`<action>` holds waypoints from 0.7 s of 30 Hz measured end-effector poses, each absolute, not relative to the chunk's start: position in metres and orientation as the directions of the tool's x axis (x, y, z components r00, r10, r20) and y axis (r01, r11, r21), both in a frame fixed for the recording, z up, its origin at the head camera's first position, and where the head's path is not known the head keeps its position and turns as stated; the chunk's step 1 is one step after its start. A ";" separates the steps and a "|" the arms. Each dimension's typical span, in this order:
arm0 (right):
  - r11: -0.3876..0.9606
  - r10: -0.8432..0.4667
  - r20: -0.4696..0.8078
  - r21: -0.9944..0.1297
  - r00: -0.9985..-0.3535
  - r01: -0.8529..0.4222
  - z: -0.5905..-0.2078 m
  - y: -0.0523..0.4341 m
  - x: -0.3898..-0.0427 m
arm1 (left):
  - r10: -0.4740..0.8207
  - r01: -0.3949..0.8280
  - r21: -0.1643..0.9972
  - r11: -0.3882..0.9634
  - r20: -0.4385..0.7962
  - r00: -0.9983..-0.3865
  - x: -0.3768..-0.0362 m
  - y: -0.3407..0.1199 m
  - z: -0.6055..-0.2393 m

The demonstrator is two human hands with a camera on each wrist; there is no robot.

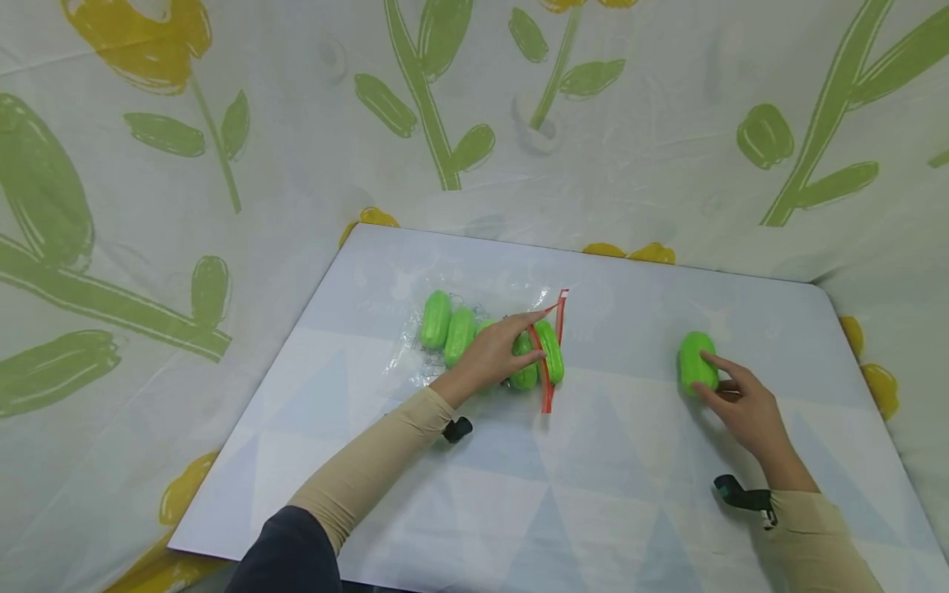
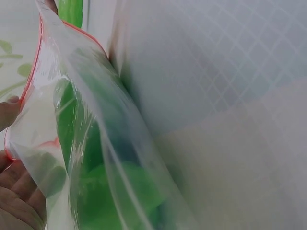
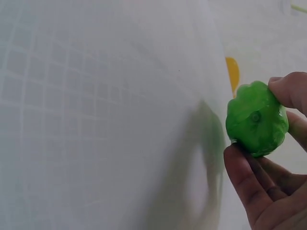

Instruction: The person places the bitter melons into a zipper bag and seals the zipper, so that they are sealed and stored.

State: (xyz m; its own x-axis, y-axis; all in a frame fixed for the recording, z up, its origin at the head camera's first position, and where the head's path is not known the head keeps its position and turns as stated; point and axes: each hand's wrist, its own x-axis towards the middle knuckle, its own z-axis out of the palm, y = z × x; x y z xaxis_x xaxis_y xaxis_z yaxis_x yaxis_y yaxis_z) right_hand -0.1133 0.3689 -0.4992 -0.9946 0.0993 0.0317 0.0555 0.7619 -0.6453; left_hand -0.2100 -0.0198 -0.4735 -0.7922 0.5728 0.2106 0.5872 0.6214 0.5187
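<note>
A clear zip bag [image 1: 406,350] with a red closure strip [image 1: 548,391] lies left of the table's middle, several green ribbed oblong pieces [image 1: 436,319] inside. My left hand [image 1: 489,350] reaches over it and holds the bag's mouth at the red strip. In the left wrist view, fingers [image 2: 24,191] sit at the bag's red edge, and green shapes show through the plastic. To the right, my right hand [image 1: 749,412] pinches a similar green ribbed piece [image 1: 697,362] between thumb and fingers. The right wrist view shows its scalloped end [image 3: 256,117], held above the surface.
The white table [image 1: 630,502] has pale blue triangles. A cloth [image 1: 282,107] with green leaves and yellow flowers hangs behind and beside it. Black devices [image 1: 741,494] are on both wrists, and beige sleeves cover the forearms.
</note>
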 end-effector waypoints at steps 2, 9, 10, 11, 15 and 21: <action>0.763 0.105 0.033 -0.644 -0.994 0.059 -0.501 0.368 -0.114 | 0.573 0.587 0.518 0.622 0.211 -0.792 -0.210 -0.020 -0.474; 0.754 0.112 0.018 -0.653 -0.994 0.073 -0.501 0.361 -0.116 | 0.574 0.593 0.512 0.622 0.217 -0.790 -0.211 -0.020 -0.473; 0.750 0.109 0.015 -0.657 -0.994 0.073 -0.500 0.360 -0.116 | 0.575 0.593 0.512 0.621 0.217 -0.789 -0.210 -0.020 -0.473; 0.745 0.105 0.015 -0.663 -0.994 0.069 -0.500 0.359 -0.117 | 0.575 0.594 0.511 0.621 0.218 -0.789 -0.210 -0.020 -0.473; 0.738 0.086 0.021 -0.673 -0.996 0.050 -0.501 0.357 -0.118 | 0.574 0.595 0.513 0.619 0.222 -0.788 -0.210 -0.020 -0.473; 0.733 0.058 0.024 -0.679 -0.998 0.026 -0.505 0.354 -0.120 | 0.574 0.600 0.513 0.614 0.232 -0.786 -0.211 -0.020 -0.475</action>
